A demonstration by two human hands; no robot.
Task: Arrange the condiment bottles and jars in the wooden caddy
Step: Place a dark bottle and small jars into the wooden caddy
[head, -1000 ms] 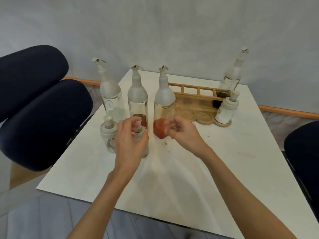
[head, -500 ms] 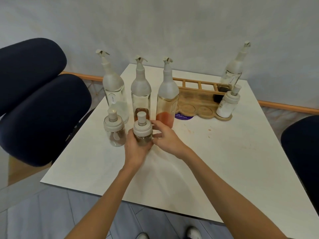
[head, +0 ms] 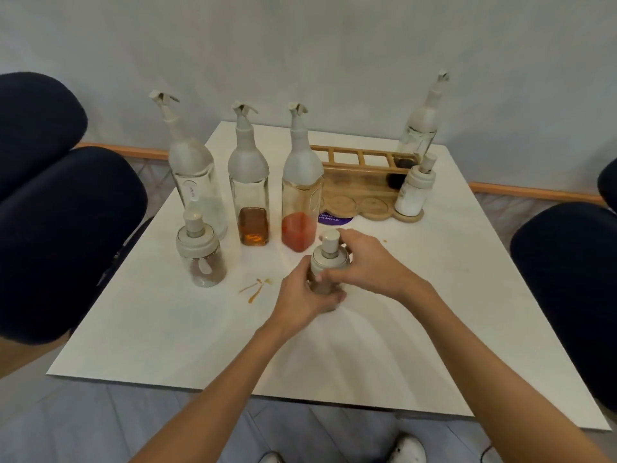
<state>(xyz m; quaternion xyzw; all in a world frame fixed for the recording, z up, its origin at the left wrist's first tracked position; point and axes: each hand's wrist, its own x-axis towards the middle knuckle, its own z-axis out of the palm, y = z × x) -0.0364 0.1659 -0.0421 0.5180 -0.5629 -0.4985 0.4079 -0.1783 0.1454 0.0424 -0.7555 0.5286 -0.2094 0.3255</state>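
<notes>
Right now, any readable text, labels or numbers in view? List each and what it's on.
"Let's keep o..." upside down to the camera, on the purple sticker on the table; rest hidden or too small.
Too blurred to read: small vertical print on the leftmost tall bottle.
Unreadable: faint marks on the white jar in the wooden caddy.
No text visible on the small jar being held.

My surface (head: 434, 295) holds three tall bottles (head: 248, 195), a jar (head: 202, 259) at left, the wooden caddy (head: 360, 195) upper right, and smears (head: 255, 289), perhaps sauce.
</notes>
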